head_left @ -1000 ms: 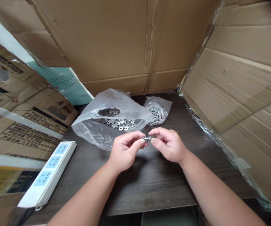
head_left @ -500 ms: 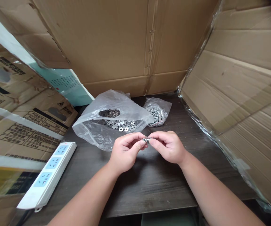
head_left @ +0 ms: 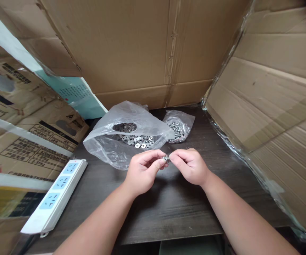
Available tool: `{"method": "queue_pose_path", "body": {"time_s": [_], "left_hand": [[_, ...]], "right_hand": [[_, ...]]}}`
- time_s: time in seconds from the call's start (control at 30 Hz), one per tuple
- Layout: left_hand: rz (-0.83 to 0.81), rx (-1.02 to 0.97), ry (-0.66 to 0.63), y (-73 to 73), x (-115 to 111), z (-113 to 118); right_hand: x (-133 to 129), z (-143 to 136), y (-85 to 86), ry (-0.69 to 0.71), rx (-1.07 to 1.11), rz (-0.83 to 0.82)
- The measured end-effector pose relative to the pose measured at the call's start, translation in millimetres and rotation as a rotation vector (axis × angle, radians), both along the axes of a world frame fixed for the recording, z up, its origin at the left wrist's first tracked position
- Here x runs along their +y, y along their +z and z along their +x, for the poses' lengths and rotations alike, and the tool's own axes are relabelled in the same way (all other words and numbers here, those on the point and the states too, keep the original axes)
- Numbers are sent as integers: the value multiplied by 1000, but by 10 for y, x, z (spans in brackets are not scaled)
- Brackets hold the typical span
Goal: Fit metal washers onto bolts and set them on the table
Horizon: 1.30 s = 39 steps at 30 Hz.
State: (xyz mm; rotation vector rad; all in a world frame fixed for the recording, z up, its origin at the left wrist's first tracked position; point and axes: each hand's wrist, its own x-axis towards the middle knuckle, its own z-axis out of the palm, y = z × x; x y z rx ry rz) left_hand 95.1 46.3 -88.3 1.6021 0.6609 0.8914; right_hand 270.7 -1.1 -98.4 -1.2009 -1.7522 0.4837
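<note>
Above the dark table my left hand [head_left: 144, 170] pinches a small metal bolt [head_left: 168, 158] between thumb and fingertips. A round washer [head_left: 166, 158] sits around the bolt's shank. My right hand [head_left: 189, 164] is closed too, its thumb and forefinger pressed together on the free end of the same bolt. Fingertips partly hide the bolt's ends. Just beyond the hands, loose flat washers [head_left: 139, 141] lie in an open clear plastic bag [head_left: 103, 148]. Right of it, a smaller clear bag [head_left: 189, 118] contains many bolts [head_left: 178, 131].
A white power strip [head_left: 55, 198] lies at the table's left side. Cardboard walls [head_left: 131, 46] enclose the back and both sides. A pale green printed sheet [head_left: 75, 92] leans at the back left corner. The table's front edge [head_left: 174, 239] runs below the forearms.
My right fingertips have shifted slightly to the right along the bolt, so the washer shows more plainly. The left hand keeps its pinch. The whole view has shifted a little.
</note>
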Motion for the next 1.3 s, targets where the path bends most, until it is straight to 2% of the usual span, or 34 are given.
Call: {"method": "queue_pose_path", "body": {"time_s": [0.17,0.3,0.43,0.67,1.07,1.3], "left_hand": [[-22,-18,7,2,5,12],[-104,-64,96,3,13,20],[-138,-84,168,3,23,20],[-138,-68,155,37,20,37],[-71,-43,151,23,4,34],[-76,-45,141,6,2,49]], "right_hand": [[17,15,-23,-27,18,-58],[2,43,-35,-42,95,-33],[6,38,-69,-37,41,35],[37,-11,-102,-57,69,74],[-2,-31,-65,-33,123,-192],[17,-40,-51,-53,74,-173]]}}
